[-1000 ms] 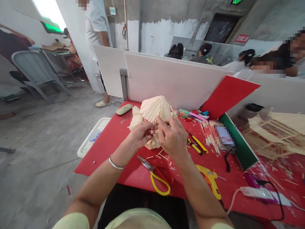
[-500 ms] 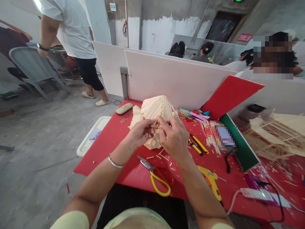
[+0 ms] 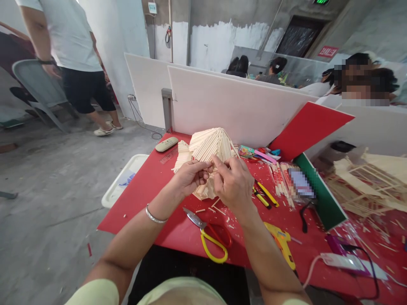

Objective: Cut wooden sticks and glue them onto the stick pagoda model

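A model building (image 3: 208,146) made of pale wooden sticks, with a pointed, sloping roof, stands on the red tabletop (image 3: 143,190). My left hand (image 3: 193,176) is closed in a pinch at the front lower edge of the roof. Opposite it, my right hand (image 3: 233,178) has its fingers curled, with the index fingertip meeting the left fingertips. Whatever lies between the fingertips is too small and covered to make out. Part of the model's front is hidden behind both hands. Scissors (image 3: 210,237) with one yellow and one red handle lie below the hands.
Right of my hands lie yellow-black cutters (image 3: 265,195), a yellow glue gun (image 3: 281,243) and bundled sticks (image 3: 280,182). A beige case (image 3: 167,144) rests at the left. White boards (image 3: 235,106) stand behind. Another stick model (image 3: 365,180) is at far right. A person (image 3: 76,55) walks at left.
My hands stay almost in place at the roof edge, with only slight finger movement. The person in the white shirt has moved further left.
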Available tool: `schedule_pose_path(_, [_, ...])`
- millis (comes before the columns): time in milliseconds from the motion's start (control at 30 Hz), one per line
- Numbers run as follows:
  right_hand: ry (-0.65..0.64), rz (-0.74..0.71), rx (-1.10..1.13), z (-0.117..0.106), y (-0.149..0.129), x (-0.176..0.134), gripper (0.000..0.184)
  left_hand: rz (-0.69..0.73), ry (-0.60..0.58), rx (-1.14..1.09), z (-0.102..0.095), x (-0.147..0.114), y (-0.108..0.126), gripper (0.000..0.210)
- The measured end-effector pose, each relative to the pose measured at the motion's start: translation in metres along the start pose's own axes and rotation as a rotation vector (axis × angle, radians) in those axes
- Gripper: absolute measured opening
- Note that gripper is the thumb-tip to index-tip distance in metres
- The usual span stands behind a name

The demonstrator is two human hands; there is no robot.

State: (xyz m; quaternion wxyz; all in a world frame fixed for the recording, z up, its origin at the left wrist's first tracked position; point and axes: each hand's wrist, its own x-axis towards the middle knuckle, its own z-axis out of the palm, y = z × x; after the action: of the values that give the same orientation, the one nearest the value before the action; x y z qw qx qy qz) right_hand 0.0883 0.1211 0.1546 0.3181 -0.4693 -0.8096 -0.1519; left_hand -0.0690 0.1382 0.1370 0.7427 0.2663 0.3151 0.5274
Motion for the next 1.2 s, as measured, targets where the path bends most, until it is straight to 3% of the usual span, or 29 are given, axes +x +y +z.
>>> schedule_pose_path(167, [0.016, -0.011, 0.022, 0.000, -0.002, 0.001, 0.045, 0.033, 0.017, 0.011, 0.001, 0.000, -0.002, 0.015])
schedule_pose_path(333, [0.173, -0.017, 0.166, -0.009, 0.002, -0.021, 0.046, 0.001, -0.024, 0.028, -0.005, -0.019, -0.007, 0.017])
schedule_pose_path(467, [0.262, 0.223, 0.374, -0.013, 0.008, -0.074, 0.042, 0.002, -0.017, 0.082, -0.015, -0.056, -0.029, 0.017])
schedule_pose_path(533, [0.180, 0.375, 0.533, -0.009, 0.006, -0.104, 0.036, -0.040, -0.041, 0.173, -0.020, -0.071, -0.050, 0.017])
schedule_pose_path(633, [-0.025, 0.481, 0.769, 0.002, 0.000, -0.140, 0.031, -0.155, -0.102, 0.286, -0.027, -0.080, -0.093, 0.021])
schedule_pose_path(767, [-0.111, 0.587, 0.917, 0.017, 0.000, -0.167, 0.016, -0.200, -0.075, 0.371, -0.034, -0.074, -0.143, 0.027])
schedule_pose_path(967, [-0.255, 0.681, 0.986, 0.021, 0.013, -0.177, 0.024, -0.215, -0.078, 0.421, -0.031, -0.065, -0.160, 0.031])
schedule_pose_path(1200, [-0.245, 0.675, 0.888, 0.020, 0.017, -0.197, 0.029, -0.288, -0.007, 0.224, -0.030, -0.061, -0.179, 0.030])
